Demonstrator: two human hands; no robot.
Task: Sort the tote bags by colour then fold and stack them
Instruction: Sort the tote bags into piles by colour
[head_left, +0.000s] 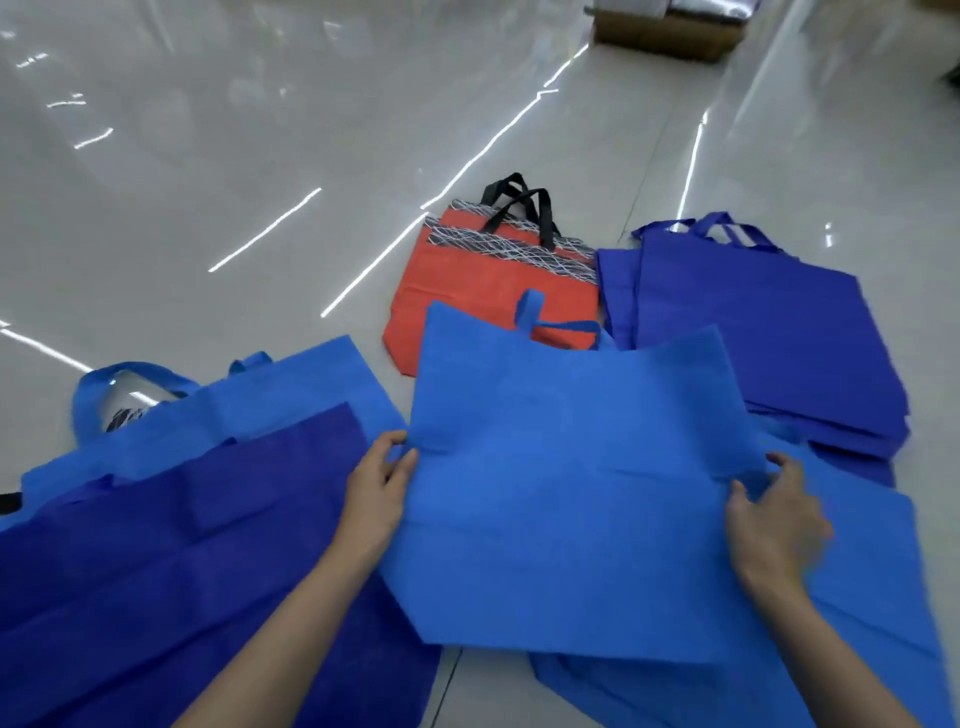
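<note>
A light blue tote bag (566, 483) is held up in front of me, its top part bent at a crease. My left hand (376, 491) pinches its left edge at the crease, and my right hand (774, 514) pinches the right edge. More light blue bags (878, 597) lie under it on the floor. At the left a dark blue bag (171, 561) lies on another light blue bag (270, 400). A stack of dark blue bags (753, 332) sits at the right. An orange bag with black handles (483, 286) lies beyond the held bag.
The glossy pale tiled floor (208, 182) stretches away to the left and far side. A cardboard box (670, 26) stands at the far right top. A small black item (8, 501) pokes in at the left edge.
</note>
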